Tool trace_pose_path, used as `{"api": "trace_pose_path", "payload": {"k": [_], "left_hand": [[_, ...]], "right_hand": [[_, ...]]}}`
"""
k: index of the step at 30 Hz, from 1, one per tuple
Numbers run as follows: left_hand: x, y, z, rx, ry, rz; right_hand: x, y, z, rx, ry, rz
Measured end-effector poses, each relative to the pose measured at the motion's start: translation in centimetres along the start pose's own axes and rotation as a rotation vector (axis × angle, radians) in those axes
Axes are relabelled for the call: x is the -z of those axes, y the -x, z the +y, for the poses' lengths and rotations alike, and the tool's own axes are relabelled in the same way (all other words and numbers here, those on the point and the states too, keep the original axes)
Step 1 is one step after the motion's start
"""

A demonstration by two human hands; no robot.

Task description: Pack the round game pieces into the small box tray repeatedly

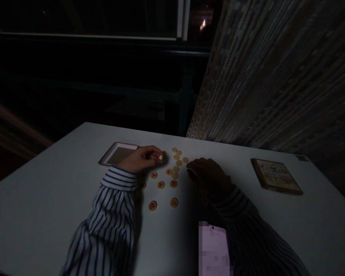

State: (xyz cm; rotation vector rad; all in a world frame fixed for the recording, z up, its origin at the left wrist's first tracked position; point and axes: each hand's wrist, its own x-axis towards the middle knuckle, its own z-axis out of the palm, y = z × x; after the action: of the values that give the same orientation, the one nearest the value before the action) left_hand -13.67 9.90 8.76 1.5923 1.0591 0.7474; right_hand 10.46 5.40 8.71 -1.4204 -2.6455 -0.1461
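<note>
Round xiangqi pieces lie loosely on the white table (172, 230). Several show red characters, such as one xiangqi piece (161, 184) near the middle; others look plain, like the pale piece (176, 168) further back. My left hand (145, 157) pinches a small piece (161, 157) between thumb and fingers, just above the tabletop. To the right of the pieces, my right hand (208, 174) is closed, its fingers curled down and in deep shadow. Whatever may be in those fingers is hidden. My left forearm covers part of the pieces beneath it.
A shallow open tray or lid (105, 156) lies behind my left hand. On the right sits a flat box with a printed cover (277, 174). A lit phone (214, 249) rests near the front edge. A string curtain (247, 76) hangs at the back right.
</note>
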Motion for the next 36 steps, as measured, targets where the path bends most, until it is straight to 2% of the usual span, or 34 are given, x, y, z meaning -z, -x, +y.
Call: {"api": "trace_pose_path", "payload": {"k": [10, 16, 24, 30, 36], "left_hand": [[0.5, 0.2, 0.0, -0.007, -0.018, -0.005], [1.3, 0.9, 0.6, -0.017, -0.055, 0.069], [1.7, 1.2, 0.7, -0.013, -0.029, 0.093], [2.0, 1.5, 0.7, -0.007, -0.031, 0.107], [1.9, 1.4, 0.6, -0.031, -0.031, 0.046]], "right_hand": [[-0.2, 0.0, 0.0, 0.016, -0.004, 0.012], [-0.4, 0.0, -0.1, 0.032, -0.021, 0.044], [-0.7, -0.3, -0.6, 0.050, -0.007, 0.081], [-0.2, -1.7, -1.8, 0.077, -0.048, 0.088], [-0.2, -3.8, -3.1, 0.103, -0.116, 0.187]]}}
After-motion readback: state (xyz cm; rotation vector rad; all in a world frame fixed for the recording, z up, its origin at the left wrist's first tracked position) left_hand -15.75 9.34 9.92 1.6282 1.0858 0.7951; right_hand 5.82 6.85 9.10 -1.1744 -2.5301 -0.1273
